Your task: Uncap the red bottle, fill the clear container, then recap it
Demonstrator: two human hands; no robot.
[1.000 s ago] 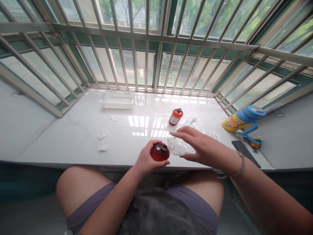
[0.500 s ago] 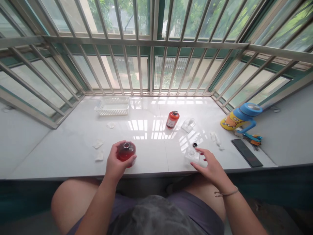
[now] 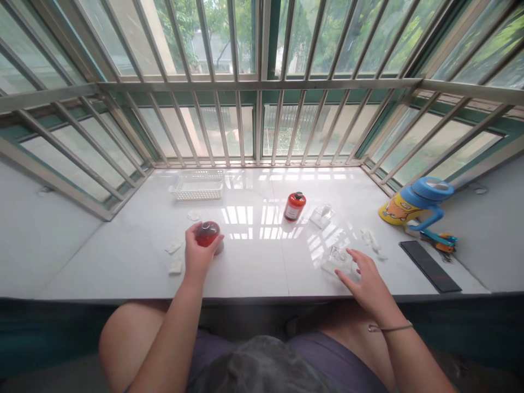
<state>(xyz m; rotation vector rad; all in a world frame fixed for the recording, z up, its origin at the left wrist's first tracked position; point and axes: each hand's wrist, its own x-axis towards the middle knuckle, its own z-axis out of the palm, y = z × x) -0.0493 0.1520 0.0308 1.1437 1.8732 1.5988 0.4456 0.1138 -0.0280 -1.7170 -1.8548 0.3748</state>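
Note:
My left hand (image 3: 197, 255) is wrapped round a round red bottle (image 3: 207, 233) that stands on the white sill (image 3: 254, 256), left of centre. Over at the front right, my right hand (image 3: 365, 279) lies with its fingers spread, the fingertips touching a small clear glass bottle (image 3: 338, 258) lying on the sill. A second red bottle with a black cap (image 3: 294, 206) stands upright further back in the middle. Just to its right sits another clear glass piece (image 3: 322, 215).
A white slotted basket (image 3: 197, 185) sits at the back left. Small white pads (image 3: 173, 255) lie left of my left hand, and more white scraps (image 3: 369, 238) lie right. At the far right are a yellow-and-blue cup (image 3: 411, 203), a black phone (image 3: 429, 266) and window bars (image 3: 262, 120).
My left hand has carried the round red bottle from the front centre out to the left. My right hand moved right with the clear bottle and set it down on the sill.

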